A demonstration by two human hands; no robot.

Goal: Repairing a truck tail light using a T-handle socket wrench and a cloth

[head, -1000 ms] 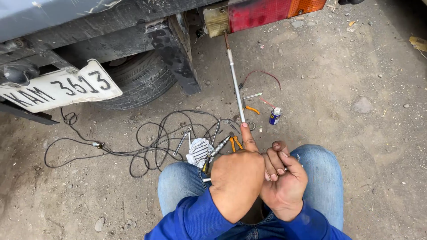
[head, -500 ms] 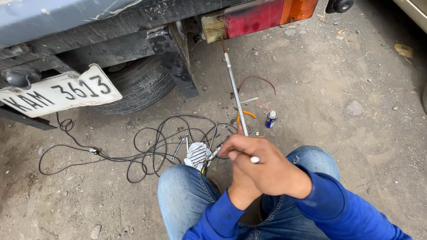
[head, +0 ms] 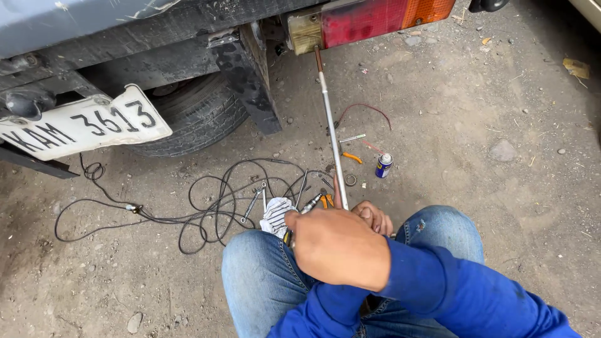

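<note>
A long thin metal rod [head: 330, 125] runs from the vehicle's red and orange tail light [head: 375, 19] down to my lap. My left hand [head: 375, 216] shows only its fingers, curled around the rod's lower end, behind my right arm. My right hand [head: 338, 247] crosses over in front in a blue sleeve, its back towards me and its fingers folded under. What it holds is hidden. Just past its thumb a metal-tipped tool [head: 310, 203] and a white striped cloth [head: 275, 215] lie on the ground.
A tangle of black cable [head: 206, 200] and some wrenches [head: 253, 203] lie on the dirt to the left. A small blue spray can [head: 383, 165] stands to the right of the rod. A tyre [head: 200, 112], a mud flap and a white licence plate [head: 87, 128] are behind.
My right arm has swung across in front of my left hand and now covers it. The view has shifted a little to the right.
</note>
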